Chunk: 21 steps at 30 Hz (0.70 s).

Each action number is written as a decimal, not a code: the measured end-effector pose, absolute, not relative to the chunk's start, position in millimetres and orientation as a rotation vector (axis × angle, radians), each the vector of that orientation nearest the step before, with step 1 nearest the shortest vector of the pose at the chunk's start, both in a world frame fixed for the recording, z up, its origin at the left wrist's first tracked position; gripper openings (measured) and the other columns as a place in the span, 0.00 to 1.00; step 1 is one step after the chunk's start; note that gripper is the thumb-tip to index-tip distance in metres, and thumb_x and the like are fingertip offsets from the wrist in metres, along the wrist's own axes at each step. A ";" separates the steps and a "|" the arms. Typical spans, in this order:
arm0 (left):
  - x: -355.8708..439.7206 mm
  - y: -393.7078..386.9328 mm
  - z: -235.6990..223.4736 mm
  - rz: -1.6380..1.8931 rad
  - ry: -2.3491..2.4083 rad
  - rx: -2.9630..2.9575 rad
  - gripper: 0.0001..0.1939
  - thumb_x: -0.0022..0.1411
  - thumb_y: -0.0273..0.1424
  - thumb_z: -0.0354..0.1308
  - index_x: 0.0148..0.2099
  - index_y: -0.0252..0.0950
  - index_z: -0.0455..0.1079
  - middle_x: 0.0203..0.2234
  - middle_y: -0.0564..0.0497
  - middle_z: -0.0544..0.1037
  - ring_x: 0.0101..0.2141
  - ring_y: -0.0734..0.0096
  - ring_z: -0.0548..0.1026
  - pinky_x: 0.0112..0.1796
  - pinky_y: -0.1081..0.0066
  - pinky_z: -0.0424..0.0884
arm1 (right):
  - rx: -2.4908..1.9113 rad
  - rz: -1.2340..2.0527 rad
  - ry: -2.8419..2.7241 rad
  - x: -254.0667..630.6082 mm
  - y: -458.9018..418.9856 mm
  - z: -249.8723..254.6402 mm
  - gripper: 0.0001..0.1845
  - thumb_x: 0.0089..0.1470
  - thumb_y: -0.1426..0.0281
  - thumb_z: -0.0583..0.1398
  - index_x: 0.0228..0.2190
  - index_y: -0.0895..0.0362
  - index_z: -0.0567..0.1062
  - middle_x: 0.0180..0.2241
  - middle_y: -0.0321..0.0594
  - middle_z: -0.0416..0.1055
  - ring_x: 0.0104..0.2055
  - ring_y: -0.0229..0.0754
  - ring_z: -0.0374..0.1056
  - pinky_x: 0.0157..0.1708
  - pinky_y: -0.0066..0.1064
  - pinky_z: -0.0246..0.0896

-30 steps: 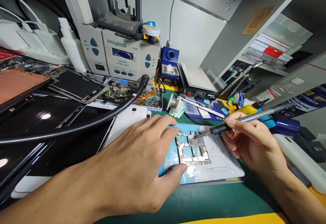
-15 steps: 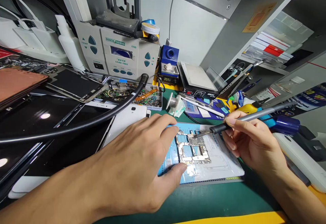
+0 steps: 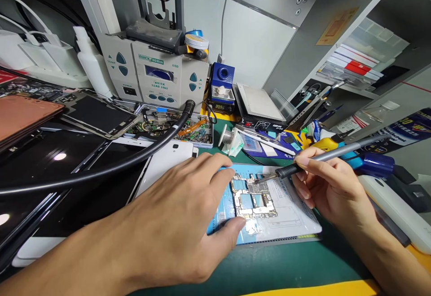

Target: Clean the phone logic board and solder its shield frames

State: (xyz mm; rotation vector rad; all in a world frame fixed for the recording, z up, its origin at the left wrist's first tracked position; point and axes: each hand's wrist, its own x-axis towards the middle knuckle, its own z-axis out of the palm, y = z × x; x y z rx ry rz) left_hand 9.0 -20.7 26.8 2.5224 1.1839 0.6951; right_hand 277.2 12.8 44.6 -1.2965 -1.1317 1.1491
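My left hand [image 3: 188, 210] spans the left edge of a phone circuit board [image 3: 238, 200], with the thumb at its near corner and a fingertip at its far corner, holding it. Beneath the board lies a blue and white booklet [image 3: 289, 206] in a clear, shiny cover. My right hand [image 3: 330, 183] grips a soldering iron [image 3: 289, 170] like a pen, fingers pinched round its dark ribbed grip. Its thin tip points down-left and meets the board near its upper middle, by a large chip area. I cannot make out the exact contact point.
A thick black hose [image 3: 144, 156] crosses the left side from a hot-air station [image 3: 158, 71]. Phone screens [image 3: 40, 161] lie at left. Behind the booklet stand a solder spool [image 3: 227, 137], a blue iron stand [image 3: 222, 73] and a heating plate [image 3: 261, 100].
The view has shifted slightly. Both hands keep their hold, and the iron's tip stays at nearly the same part of the board.
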 end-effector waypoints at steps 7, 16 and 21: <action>8.3 -21.6 28.1 0.691 1.179 2.502 0.23 0.68 0.39 0.55 0.61 0.35 0.67 0.57 0.40 0.72 0.52 0.51 0.75 0.53 0.49 0.77 | -1.284 1.162 -1.138 275.6 12.7 45.6 0.14 0.41 0.63 0.75 0.21 0.55 0.77 0.14 0.30 0.65 0.10 0.34 0.59 0.05 0.21 0.51; 8.4 -19.2 26.3 0.749 1.149 2.540 0.23 0.66 0.39 0.56 0.60 0.35 0.68 0.55 0.40 0.74 0.49 0.51 0.77 0.50 0.50 0.78 | -1.278 1.155 -1.145 277.9 11.4 44.2 0.13 0.41 0.62 0.75 0.22 0.54 0.78 0.12 0.31 0.66 0.09 0.36 0.59 0.05 0.22 0.51; 8.3 -19.4 27.0 0.709 1.175 2.511 0.23 0.67 0.39 0.56 0.61 0.36 0.67 0.56 0.42 0.73 0.50 0.52 0.76 0.51 0.49 0.77 | -1.262 1.150 -1.158 279.7 10.4 42.1 0.13 0.42 0.63 0.75 0.22 0.54 0.78 0.13 0.31 0.67 0.09 0.35 0.60 0.05 0.22 0.52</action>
